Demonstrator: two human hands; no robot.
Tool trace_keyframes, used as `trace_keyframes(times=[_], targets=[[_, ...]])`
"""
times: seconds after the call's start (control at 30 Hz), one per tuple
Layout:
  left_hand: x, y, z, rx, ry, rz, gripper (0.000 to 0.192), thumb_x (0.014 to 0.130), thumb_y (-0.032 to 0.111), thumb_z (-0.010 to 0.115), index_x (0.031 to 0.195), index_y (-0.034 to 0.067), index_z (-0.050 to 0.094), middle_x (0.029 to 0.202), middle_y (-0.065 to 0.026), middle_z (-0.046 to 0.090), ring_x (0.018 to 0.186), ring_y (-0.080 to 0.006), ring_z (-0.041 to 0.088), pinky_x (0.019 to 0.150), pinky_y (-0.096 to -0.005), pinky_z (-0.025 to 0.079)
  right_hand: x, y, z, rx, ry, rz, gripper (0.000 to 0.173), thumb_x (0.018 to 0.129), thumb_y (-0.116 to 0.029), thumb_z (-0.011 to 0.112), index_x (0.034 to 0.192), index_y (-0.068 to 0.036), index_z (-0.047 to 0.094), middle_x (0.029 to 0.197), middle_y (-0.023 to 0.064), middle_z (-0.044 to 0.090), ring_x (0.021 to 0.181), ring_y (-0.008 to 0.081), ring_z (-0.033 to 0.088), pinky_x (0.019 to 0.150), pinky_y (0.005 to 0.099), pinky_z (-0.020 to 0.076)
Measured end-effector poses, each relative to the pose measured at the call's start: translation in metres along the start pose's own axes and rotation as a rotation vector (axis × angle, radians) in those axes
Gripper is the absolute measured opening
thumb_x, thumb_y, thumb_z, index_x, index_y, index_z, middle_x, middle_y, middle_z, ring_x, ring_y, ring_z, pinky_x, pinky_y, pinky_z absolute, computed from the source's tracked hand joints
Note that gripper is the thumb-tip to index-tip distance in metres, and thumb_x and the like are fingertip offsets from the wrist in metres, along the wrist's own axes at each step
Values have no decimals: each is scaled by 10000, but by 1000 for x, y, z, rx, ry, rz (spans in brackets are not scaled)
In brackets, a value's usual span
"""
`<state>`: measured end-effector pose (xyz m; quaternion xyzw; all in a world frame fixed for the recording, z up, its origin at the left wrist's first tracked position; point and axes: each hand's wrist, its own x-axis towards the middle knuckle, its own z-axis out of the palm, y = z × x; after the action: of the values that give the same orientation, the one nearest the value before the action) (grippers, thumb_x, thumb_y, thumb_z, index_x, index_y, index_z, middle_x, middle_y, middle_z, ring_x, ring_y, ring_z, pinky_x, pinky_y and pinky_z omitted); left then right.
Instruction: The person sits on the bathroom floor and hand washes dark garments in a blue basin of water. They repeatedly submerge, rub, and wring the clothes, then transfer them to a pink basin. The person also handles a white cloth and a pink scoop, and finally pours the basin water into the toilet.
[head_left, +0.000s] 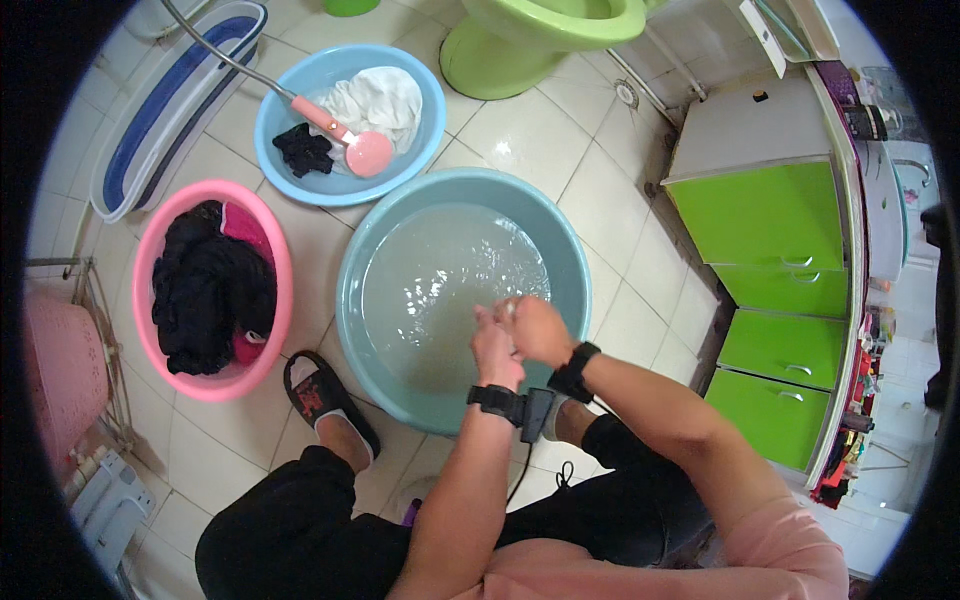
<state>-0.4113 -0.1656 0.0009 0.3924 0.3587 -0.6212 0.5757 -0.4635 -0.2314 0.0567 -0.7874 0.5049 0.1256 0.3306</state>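
Observation:
My left hand (498, 356) and my right hand (538, 330) meet over the near right part of a large teal plastic basin (352, 300). Cloudy greyish water (442, 277) with glinting ripples fills its lower part. Both sets of fingers are curled and pressed close together. Whether something small is between them is hidden by the knuckles and blur. A black strap (495, 403) circles my left wrist, with a dark box (535, 415) and a cable attached. Another black strap (576, 371) is on my right wrist.
A light blue basin (268, 169) holds white cloth (386, 101), black cloth (302, 150) and a pink shower head (369, 154) on a metal hose. Dark clothes (210, 292) fill a pink basin (140, 300). A folded tub (172, 112), green toilet (495, 52) and green cabinets (757, 217) stand around.

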Motion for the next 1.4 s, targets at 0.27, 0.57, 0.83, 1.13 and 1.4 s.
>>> trace_keyframes(times=[0.27, 0.57, 0.83, 1.13, 1.4], targets=[[-5, 4, 5, -68, -30, -57, 474, 1004, 540, 393, 856, 114, 539, 782, -40, 587, 666, -188, 590, 495, -344, 464, 1, -13, -3, -21, -29, 21, 479, 955, -378, 477, 830, 37, 681, 832, 303, 646, 801, 460, 642, 756, 506, 533], [-5, 2, 10, -182, -55, -76, 508, 1007, 562, 348, 945, 92, 530, 718, -49, 581, 504, -198, 551, 358, -329, 401, -1, -11, -9, 21, -127, 6, 463, 954, -359, 472, 831, 36, 680, 828, 288, 648, 759, 458, 643, 722, 505, 539], [-13, 1, 15, -218, 11, -130, 486, 996, 535, 403, 920, 76, 543, 724, -50, 569, 488, -177, 521, 352, -298, 369, -4, -9, -12, -104, -111, -141, 423, 955, -360, 480, 839, -10, 689, 790, 260, 649, 726, 432, 647, 667, 506, 544], [-13, -4, 14, -116, 48, -20, 472, 1016, 518, 369, 965, 86, 554, 791, -65, 595, 569, -202, 560, 416, -332, 412, -3, -7, -15, -28, -208, -116, 489, 983, -380, 439, 820, 11, 681, 815, 259, 658, 733, 443, 640, 665, 502, 534], [-16, 1, 18, -184, -8, -9, 456, 1007, 534, 399, 975, 108, 557, 771, -48, 595, 547, -173, 561, 385, -302, 387, -8, -20, -22, -26, -174, -64, 496, 977, -372, 442, 779, 18, 674, 743, 292, 621, 727, 453, 633, 704, 514, 528]])
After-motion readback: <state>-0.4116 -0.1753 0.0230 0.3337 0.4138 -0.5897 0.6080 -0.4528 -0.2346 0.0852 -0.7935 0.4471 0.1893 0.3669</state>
